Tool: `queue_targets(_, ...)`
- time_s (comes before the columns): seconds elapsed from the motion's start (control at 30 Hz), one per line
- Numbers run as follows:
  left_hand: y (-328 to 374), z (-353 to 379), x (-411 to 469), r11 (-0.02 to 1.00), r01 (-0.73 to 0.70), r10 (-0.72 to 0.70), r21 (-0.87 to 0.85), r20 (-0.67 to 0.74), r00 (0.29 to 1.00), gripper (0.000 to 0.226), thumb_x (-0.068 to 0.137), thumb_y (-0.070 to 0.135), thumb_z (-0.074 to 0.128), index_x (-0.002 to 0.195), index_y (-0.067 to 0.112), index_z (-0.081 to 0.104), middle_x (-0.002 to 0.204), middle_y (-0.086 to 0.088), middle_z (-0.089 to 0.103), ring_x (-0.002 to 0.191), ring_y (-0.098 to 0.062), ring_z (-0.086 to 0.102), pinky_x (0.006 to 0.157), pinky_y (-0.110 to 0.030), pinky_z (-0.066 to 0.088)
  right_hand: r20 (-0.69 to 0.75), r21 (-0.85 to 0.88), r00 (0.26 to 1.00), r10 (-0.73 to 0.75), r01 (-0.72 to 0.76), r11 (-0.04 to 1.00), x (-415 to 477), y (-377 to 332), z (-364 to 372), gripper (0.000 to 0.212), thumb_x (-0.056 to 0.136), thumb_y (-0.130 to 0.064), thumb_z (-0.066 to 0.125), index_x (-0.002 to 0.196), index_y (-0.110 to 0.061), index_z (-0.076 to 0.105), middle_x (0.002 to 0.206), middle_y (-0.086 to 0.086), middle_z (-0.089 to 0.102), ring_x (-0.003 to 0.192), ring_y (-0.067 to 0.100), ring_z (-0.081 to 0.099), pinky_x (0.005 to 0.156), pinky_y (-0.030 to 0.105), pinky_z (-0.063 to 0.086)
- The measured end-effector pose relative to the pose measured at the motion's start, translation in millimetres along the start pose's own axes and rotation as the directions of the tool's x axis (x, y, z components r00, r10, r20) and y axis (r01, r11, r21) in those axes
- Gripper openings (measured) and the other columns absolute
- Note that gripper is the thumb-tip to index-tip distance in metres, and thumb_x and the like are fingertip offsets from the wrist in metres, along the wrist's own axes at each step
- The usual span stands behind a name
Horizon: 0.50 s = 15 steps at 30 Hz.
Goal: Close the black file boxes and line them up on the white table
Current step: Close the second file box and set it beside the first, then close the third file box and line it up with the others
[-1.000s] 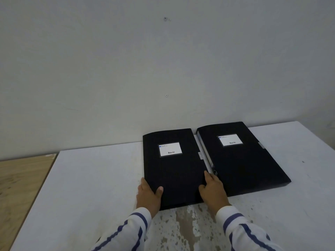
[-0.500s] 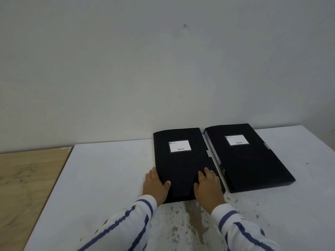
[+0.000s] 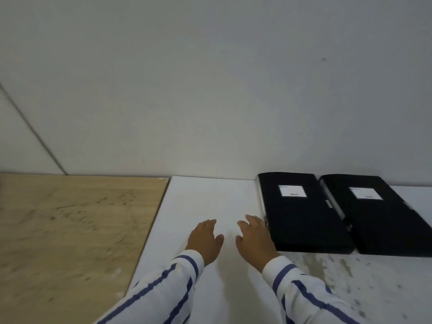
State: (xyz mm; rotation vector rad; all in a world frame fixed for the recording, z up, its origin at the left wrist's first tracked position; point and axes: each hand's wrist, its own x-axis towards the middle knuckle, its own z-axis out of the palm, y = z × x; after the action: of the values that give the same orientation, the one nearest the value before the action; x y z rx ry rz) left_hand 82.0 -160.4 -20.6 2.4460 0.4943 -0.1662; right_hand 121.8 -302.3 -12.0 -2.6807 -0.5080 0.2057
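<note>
We are looking at two black boxes lying flat and closed on the white table (image 3: 210,197), side by side at the right, their long axes running from the near edge back toward the wall (image 3: 210,90). The left box (image 3: 304,220) and the right box (image 3: 383,225) are each showing a white label near the far end; the print is too blurred to read. A narrow gap is separating them, with a pale strip of the right box's side showing in it. The right box's near right corner is running out of the picture.

Our left hand (image 3: 205,239) is hovering palm down over bare table, fingers (image 3: 208,224) loosely spread, holding nothing. Our right hand (image 3: 254,239) is likewise spread and empty, its fingers (image 3: 256,222) lying just beside the left box's near left edge; we cannot tell whether they are touching it. Striped sleeves are covering both wrists. A wooden top (image 3: 70,230) is adjoining the table on the left, motion-blurred.
</note>
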Motion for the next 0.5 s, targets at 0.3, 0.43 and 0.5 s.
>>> queue_targets(0.3, -157.3, -120.7, -105.3, 0.997, 0.062, -0.053, 0.051, -0.171, 0.984, 0.055, 0.096, 0.035, 0.046, 0.146, 0.017, 0.034, 0.154, -0.003, 0.035, 0.142, -0.022, 0.032, 0.117, -0.035, 0.027, 0.025, 0.032, 0.966, -0.256, 0.255, 0.966, -59.5, -198.6, 71.3, 0.044, 0.094, -0.022, 0.044, 0.137, -0.013, 0.044, 0.155, 0.009, 0.028, 0.144, 0.028, 0.016, 0.117, 0.038, 0.019)
queue_targets(0.43, -228.5, -169.8, -151.9, 0.989, 0.132, -0.112, 0.062, -0.247, 0.962, 0.055, 0.095, 0.036, 0.047, 0.145, 0.016, 0.036, 0.153, -0.003, 0.038, 0.139, -0.022, 0.036, 0.115, -0.036, 0.030, 0.057, 0.047, 0.927, -0.371, 0.368, 0.928, -87.7, -286.9, 102.2, 0.046, 0.092, -0.021, 0.045, 0.137, -0.011, 0.045, 0.153, 0.012, 0.029, 0.143, 0.029, 0.017, 0.117, 0.040, 0.021)
queue_targets(0.5, -260.6, -193.1, -174.1, 0.984, 0.175, -0.155, 0.044, -0.286, 0.946, 0.055, 0.095, 0.036, 0.048, 0.145, 0.017, 0.037, 0.151, -0.002, 0.039, 0.137, -0.021, 0.040, 0.114, -0.037, 0.034, 0.083, 0.057, 0.907, -0.414, 0.410, 0.910, -98.9, -327.1, 116.4, 0.046, 0.092, -0.022, 0.045, 0.137, -0.012, 0.044, 0.154, 0.012, 0.027, 0.143, 0.029, 0.015, 0.118, 0.042, 0.020)
